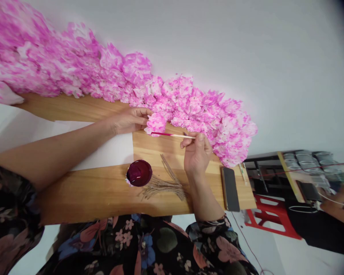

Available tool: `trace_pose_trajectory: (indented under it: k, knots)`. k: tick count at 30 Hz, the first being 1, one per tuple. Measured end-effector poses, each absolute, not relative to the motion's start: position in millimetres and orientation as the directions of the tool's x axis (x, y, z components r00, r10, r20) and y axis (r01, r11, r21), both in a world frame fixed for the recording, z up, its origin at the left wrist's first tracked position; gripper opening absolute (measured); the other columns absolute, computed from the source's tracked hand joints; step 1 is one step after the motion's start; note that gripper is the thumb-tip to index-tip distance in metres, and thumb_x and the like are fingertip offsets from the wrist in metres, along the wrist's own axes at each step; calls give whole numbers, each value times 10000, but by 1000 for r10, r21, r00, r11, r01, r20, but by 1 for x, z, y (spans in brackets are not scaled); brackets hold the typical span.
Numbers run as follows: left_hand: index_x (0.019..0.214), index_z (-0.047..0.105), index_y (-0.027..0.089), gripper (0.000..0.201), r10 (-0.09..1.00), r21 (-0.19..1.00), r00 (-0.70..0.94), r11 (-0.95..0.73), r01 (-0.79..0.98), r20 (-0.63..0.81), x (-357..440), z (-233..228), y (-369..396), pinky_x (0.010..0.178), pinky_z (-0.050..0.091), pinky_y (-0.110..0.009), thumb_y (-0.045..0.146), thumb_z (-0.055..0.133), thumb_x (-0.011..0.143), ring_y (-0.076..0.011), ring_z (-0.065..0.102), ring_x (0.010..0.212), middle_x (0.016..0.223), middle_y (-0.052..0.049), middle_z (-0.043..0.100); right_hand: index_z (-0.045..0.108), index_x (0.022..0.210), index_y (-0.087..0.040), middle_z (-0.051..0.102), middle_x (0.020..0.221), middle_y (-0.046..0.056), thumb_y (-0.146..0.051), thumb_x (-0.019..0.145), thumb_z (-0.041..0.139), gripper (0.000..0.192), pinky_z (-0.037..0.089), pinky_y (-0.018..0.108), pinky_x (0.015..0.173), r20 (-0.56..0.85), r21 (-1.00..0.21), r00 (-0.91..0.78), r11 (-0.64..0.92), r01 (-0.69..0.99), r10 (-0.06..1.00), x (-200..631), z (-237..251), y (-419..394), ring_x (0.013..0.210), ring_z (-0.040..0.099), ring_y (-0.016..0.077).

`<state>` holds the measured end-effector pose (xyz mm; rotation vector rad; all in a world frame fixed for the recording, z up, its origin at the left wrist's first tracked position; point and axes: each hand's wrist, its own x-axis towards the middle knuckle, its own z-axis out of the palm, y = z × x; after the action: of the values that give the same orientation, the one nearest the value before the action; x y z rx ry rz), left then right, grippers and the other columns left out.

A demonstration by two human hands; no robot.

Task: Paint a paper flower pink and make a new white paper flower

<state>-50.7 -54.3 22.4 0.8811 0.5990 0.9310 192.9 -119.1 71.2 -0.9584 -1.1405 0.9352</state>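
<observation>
a pale wooden bench (97, 191) runs along a white wall (246, 46), with a long heap of pink paper flowers (109, 72) banked at its far edge. the left hand (130, 119) pinches one pink flower (156, 123); the right hand (196, 152) grips a thin brush (172, 135) whose tip touches it. a bowl of dark red dye (139, 173), twine pieces (163, 183) and a phone (230, 189) lie on the wood. a red stool (272, 217) stands beyond the bench's end.

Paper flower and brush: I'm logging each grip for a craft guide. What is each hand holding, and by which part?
The left hand pinches the paper flower at its near edge. The right hand grips the brush at its bare wooden end.
</observation>
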Motion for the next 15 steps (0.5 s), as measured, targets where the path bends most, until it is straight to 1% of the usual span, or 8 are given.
trace_pose_trajectory:
  k: [5, 8, 11, 15]
  knots:
    - [883, 746, 183, 242, 880, 839, 468, 314, -444, -81, -51, 21, -54, 797, 522, -263, 108, 874, 692, -131, 660, 734, 795, 10, 714, 796, 861, -254, 667, 645, -35, -584, 921, 735, 340, 521, 301, 636, 358, -934, 101, 357, 28, 928, 197, 67, -125, 586, 596, 121]
    - [881, 744, 177, 254, 881, 836, 469, 303, -458, -62, -51, 20, -54, 778, 520, -257, 105, 888, 684, -117, 648, 700, 788, 11, 704, 807, 869, -256, 695, 681, -23, -549, 939, 736, 310, 519, 298, 631, 399, -916, 63, 395, 68, 915, 199, 67, -127, 621, 622, 131]
    - [887, 746, 174, 246, 879, 841, 472, 299, -450, -60, -50, 20, -54, 783, 520, -256, 117, 891, 697, -115, 653, 705, 782, 10, 703, 793, 845, -254, 663, 645, -32, -576, 923, 740, 335, 523, 302, 628, 393, -919, 120, 391, 42, 912, 198, 68, -125, 592, 605, 127]
    - [887, 751, 172, 240, 877, 852, 476, 298, -431, -66, -50, 22, -54, 794, 526, -254, 154, 908, 706, -123, 671, 736, 798, -1, 723, 743, 792, -254, 589, 591, -47, -620, 894, 731, 379, 481, 286, 554, 325, -939, 201, 341, -50, 924, 197, 70, -118, 538, 553, 117]
